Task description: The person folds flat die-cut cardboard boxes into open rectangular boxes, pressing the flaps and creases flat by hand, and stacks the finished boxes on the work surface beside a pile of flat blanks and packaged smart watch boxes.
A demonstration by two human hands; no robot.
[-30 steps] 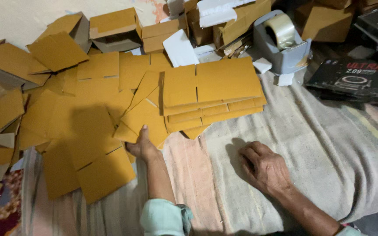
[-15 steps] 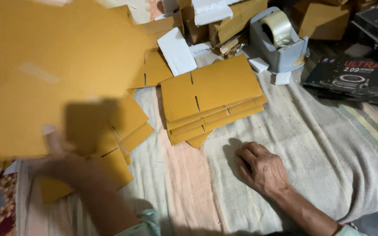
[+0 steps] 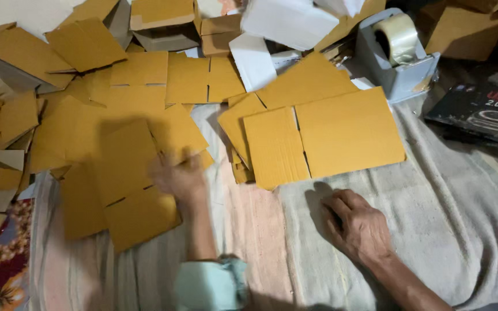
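Lifted cardboard sheet from half a second ago is gone from view; left hand [image 3: 178, 175], blurred, now lies spread on a flat cardboard blank [image 3: 128, 184] among loose ones. Right hand [image 3: 357, 226] rests loosely curled, empty, on the striped cloth [image 3: 462, 219] below the stacked blanks [image 3: 324, 138].

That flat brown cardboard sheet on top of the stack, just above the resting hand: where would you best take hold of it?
Probably by the near edge of the top cardboard sheet, coming from the side of the right hand. It lies flat on the stack, and that edge overhangs the cloth, so fingers could slip under it. The tape dispenser crowds its far side.
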